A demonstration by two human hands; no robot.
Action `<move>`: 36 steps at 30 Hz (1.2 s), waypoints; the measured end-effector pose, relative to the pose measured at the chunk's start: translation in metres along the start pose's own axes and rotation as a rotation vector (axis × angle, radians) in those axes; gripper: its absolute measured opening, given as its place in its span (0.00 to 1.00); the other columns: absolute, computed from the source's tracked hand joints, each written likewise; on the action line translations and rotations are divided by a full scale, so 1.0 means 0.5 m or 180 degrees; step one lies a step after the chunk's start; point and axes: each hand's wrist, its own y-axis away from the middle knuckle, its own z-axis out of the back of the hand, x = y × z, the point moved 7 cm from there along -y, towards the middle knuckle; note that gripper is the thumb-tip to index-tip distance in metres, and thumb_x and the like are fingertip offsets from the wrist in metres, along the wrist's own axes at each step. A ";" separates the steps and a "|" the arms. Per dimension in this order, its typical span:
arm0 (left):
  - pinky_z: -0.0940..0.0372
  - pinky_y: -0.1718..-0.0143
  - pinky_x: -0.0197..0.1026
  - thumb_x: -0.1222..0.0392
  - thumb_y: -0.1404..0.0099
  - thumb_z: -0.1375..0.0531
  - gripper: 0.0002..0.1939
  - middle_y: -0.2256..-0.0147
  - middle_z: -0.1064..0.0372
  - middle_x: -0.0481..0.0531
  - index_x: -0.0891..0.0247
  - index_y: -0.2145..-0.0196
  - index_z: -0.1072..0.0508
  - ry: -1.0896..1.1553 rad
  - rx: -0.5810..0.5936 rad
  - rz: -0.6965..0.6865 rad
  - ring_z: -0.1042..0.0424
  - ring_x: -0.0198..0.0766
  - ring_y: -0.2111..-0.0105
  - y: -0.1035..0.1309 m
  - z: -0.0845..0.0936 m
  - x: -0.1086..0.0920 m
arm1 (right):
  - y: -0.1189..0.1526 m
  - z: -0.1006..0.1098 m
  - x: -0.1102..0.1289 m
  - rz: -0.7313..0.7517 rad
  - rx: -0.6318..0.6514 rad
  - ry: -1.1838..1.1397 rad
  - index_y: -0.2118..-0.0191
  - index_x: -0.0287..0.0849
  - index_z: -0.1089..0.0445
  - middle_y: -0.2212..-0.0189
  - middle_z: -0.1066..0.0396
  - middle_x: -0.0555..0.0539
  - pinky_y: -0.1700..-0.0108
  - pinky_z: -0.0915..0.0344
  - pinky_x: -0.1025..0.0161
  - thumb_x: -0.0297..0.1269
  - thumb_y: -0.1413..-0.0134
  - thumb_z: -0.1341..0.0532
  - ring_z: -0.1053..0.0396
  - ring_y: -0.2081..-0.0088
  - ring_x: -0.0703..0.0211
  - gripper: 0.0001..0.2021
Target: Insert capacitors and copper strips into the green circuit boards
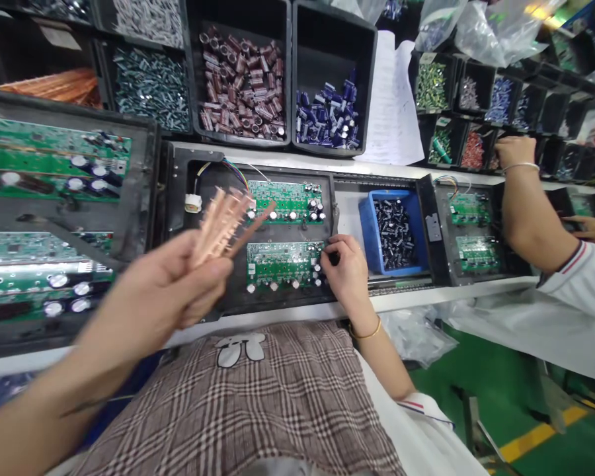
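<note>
My left hand [178, 277] is closed around a bundle of flat copper strips [223, 228], raised above the left part of a black tray [218, 291]. One strip sticks out to the right from the bundle. In the tray lie two green circuit boards, a far one [285, 201] and a near one [282, 264], both fitted with small round capacitors. At the right end of the near board my right hand [347, 268] has thumb and fingertips pinched together beside the capacitors [317, 270]. Whatever is between those fingertips is too dark and small to make out.
A blue bin [369, 231] of dark capacitors stands right of the tray. Behind are black bins of brown capacitors [242, 86] and blue capacitors [327, 112]. Copper strips [54, 86] fill another bin. On the right, a co-worker's arm [535, 211] reaches over another tray.
</note>
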 end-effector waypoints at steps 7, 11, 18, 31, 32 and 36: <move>0.61 0.90 0.25 0.50 0.41 0.35 0.28 0.85 0.56 0.35 0.57 0.47 0.39 0.0462 0.0396 0.0582 0.60 0.24 0.88 -0.028 -0.091 0.107 | -0.013 0.021 0.027 0.0183 0.0172 -0.0281 0.60 0.46 0.28 0.56 0.31 0.43 0.48 0.36 0.48 0.30 0.43 0.40 0.35 0.52 0.51 0.07; 0.61 0.90 0.24 0.48 0.39 0.36 0.25 0.84 0.57 0.35 0.54 0.48 0.39 0.0539 0.0486 0.0609 0.61 0.23 0.88 -0.034 -0.106 0.114 | -0.015 0.005 0.111 0.0116 0.0732 -0.1936 0.57 0.47 0.29 0.54 0.31 0.45 0.54 0.30 0.57 0.37 0.42 0.39 0.32 0.50 0.56 0.07; 0.36 0.82 0.33 0.49 0.38 0.39 0.16 0.66 0.32 0.50 0.60 0.59 0.38 0.1052 -0.0405 0.0330 0.33 0.33 0.76 -0.029 -0.053 0.088 | -0.102 0.007 0.160 0.0223 0.0686 -0.2355 0.58 0.47 0.35 0.55 0.32 0.48 0.56 0.29 0.59 0.37 0.33 0.52 0.27 0.61 0.64 0.09; 0.59 0.87 0.25 0.49 0.38 0.38 0.17 0.81 0.48 0.38 0.59 0.61 0.40 0.0612 -0.0400 0.0395 0.55 0.24 0.85 -0.090 -0.003 0.101 | -0.258 -0.166 0.156 0.2176 0.1012 0.0833 0.60 0.49 0.26 0.67 0.30 0.47 0.49 0.45 0.50 0.30 0.36 0.48 0.38 0.58 0.52 0.13; 0.59 0.86 0.25 0.49 0.38 0.38 0.17 0.80 0.45 0.39 0.60 0.60 0.40 0.0600 -0.0431 0.0367 0.54 0.24 0.85 -0.094 0.000 0.099 | -0.260 -0.168 0.151 0.2162 0.1025 0.0823 0.60 0.49 0.26 0.67 0.30 0.47 0.49 0.45 0.51 0.30 0.36 0.47 0.38 0.58 0.52 0.13; 0.59 0.85 0.25 0.49 0.36 0.41 0.16 0.78 0.39 0.42 0.62 0.61 0.39 0.0519 -0.0489 0.0201 0.52 0.23 0.84 -0.100 0.007 0.096 | -0.263 -0.153 0.145 0.2073 0.1086 0.0707 0.62 0.49 0.25 0.67 0.30 0.47 0.48 0.45 0.49 0.29 0.37 0.46 0.38 0.57 0.52 0.12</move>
